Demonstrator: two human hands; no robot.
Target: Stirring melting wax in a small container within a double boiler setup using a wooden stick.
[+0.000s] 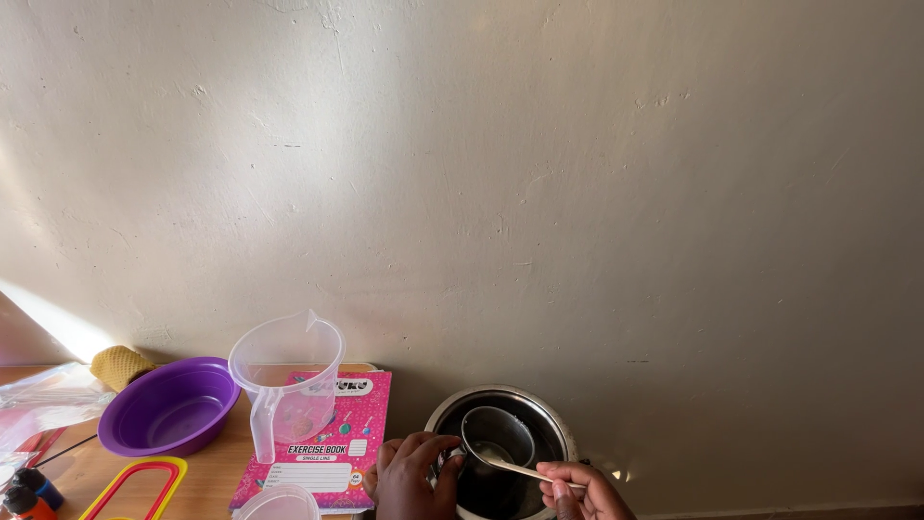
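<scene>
Seen from the head camera, a left hand (414, 472) grips a small metal cup (498, 435) inside a steel pot (500, 448) while the right hand (582, 489) pinches a wooden stick (515, 468) into it; a tilt could spill the contents toward the pink exercise book (332, 443) under the clear jug (287, 380), beside a purple bowl (168, 406)

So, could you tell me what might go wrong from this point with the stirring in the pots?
1. The small inner pot sits inside the larger metal pot and is steadied only by the left hand; it could tip or slide while being stirred.
2. The right hand holds the wooden stick at its far end, so a slip might flick contents out.
3. The pink exercise book lies close beside the pots and could be splashed.
</scene>
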